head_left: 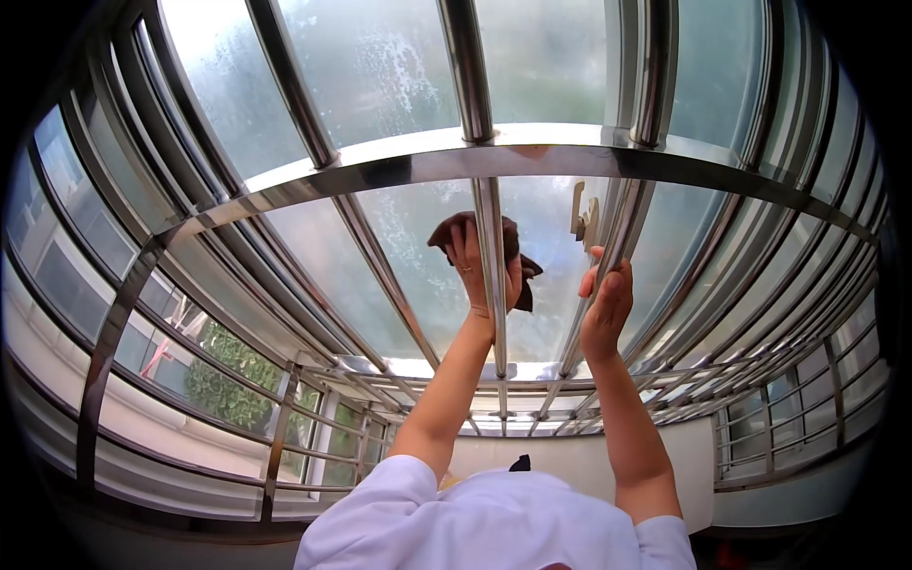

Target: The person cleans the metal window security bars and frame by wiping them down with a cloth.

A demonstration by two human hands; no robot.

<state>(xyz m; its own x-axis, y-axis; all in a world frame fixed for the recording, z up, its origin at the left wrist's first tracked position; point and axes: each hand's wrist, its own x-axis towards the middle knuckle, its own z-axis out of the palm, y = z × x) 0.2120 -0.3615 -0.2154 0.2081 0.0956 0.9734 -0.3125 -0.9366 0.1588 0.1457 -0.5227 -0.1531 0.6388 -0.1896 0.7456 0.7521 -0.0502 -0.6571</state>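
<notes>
My left hand (468, 261) presses a dark brown cloth (442, 233) to the frosted window pane (408, 214). It reaches in behind an upright metal bar (490, 247), which hides part of the hand and cloth. The cloth is bunched, with one corner hanging down on the right. To the right, my right hand (608, 309) is wrapped round another upright metal bar (622, 228). Just above that hand, a pale window handle (578, 211) is fixed on the window frame.
Shiny metal bars form a cage round the window, with a broad curved crossbar (408, 169) above my hands. White streaks (394, 71) mark the upper glass. Lower down run several horizontal rails (532, 386). Green leaves (228, 370) and a building show through the left bars.
</notes>
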